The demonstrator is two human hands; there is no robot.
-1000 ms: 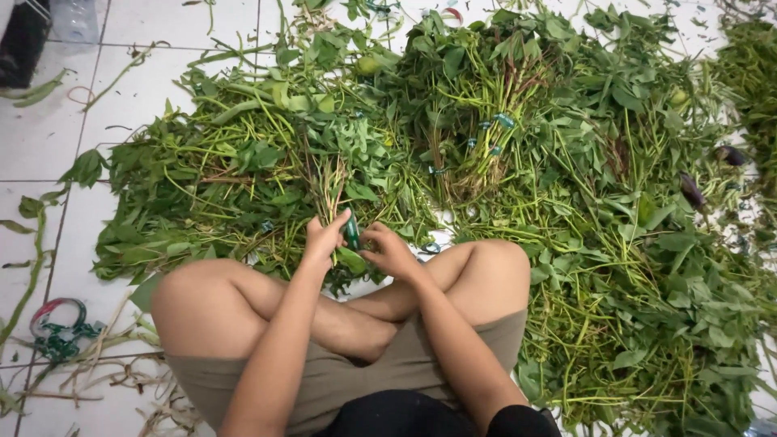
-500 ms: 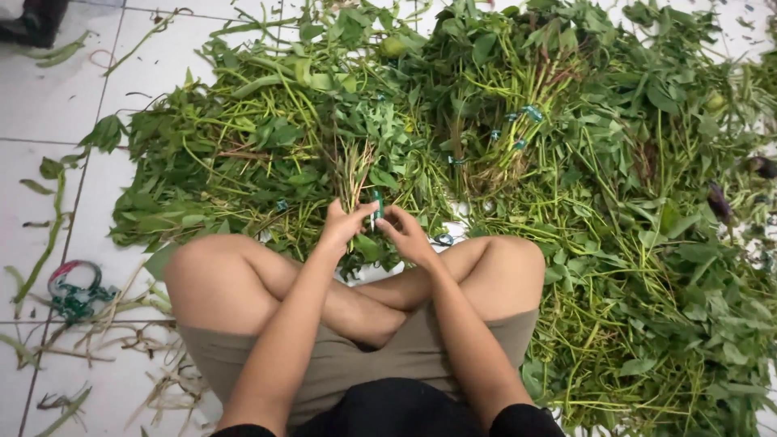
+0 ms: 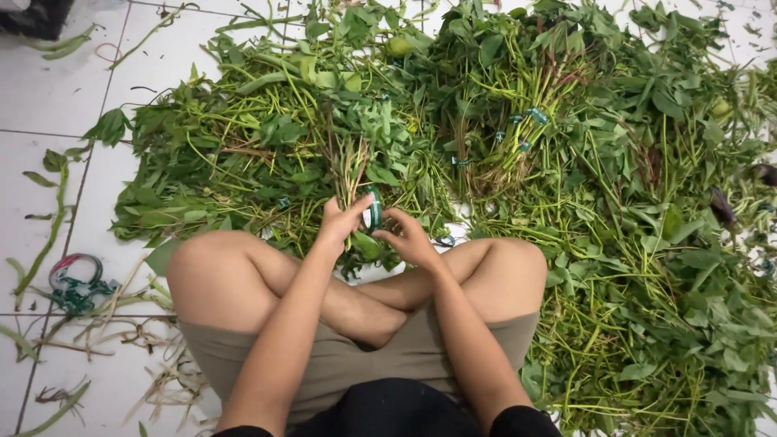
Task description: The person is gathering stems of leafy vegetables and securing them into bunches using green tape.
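I sit cross-legged on a tiled floor with a big heap of leafy green stems [image 3: 486, 137] spread before my knees. My left hand [image 3: 340, 222] grips a small bunch of stems [image 3: 350, 166] near their cut ends. My right hand [image 3: 409, 237] holds a small roll of green tape [image 3: 373, 208] against that bunch, thumb and fingers pinched around it. Both hands meet just above my crossed shins. Some bunches farther back carry green tape bands [image 3: 534, 116].
Loose leaves and stems cover the floor to the right [image 3: 672, 307]. At the left lie a tangle of green and red bands [image 3: 74, 283], dry trimmed stalks [image 3: 137, 332] and stray leaves on white tiles [image 3: 57, 97].
The view has shifted a little, and my hands stay together at the bunch. The tape roll has turned slightly between my fingers and the stems.
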